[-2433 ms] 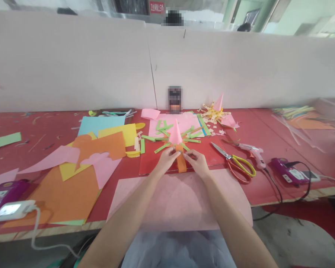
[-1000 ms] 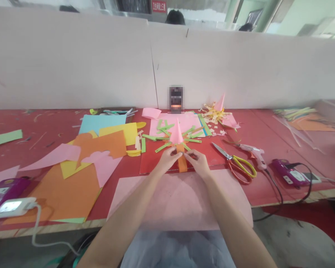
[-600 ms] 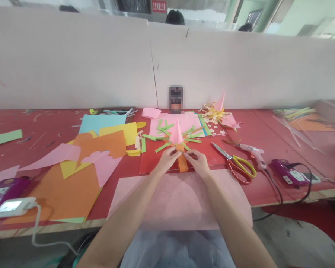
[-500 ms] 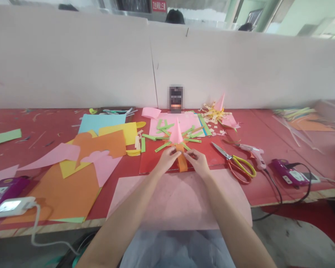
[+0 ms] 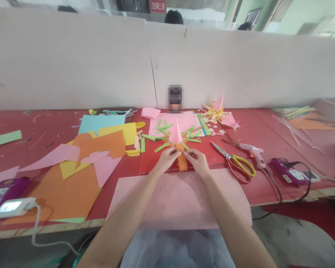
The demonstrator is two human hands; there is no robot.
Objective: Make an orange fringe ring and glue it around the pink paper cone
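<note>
In front of me an orange paper strip [image 5: 182, 162] is bent into a loop at the near side of a paper craft. My left hand [image 5: 169, 157] pinches the strip's left edge, and my right hand [image 5: 197, 159] has its fingers closed at the right edge. Just beyond, a pink paper cone [image 5: 176, 134] stands upright with green paper strips [image 5: 162, 146] fanning out around its base. The craft rests on a red board [image 5: 153, 162]. My fingertips partly hide where the strip meets the craft.
Scissors [image 5: 236, 163], a pink glue gun [image 5: 252, 152] and a purple power strip [image 5: 289, 173] lie to the right. Orange paper sheets [image 5: 67, 190] overlap at left, near a white plug [image 5: 12, 207]. A second cone craft [image 5: 218, 105] stands behind, by the white partition [image 5: 100, 63].
Both hands keep the same hold on the orange strip. The view has shifted very slightly; nothing else visibly moves.
</note>
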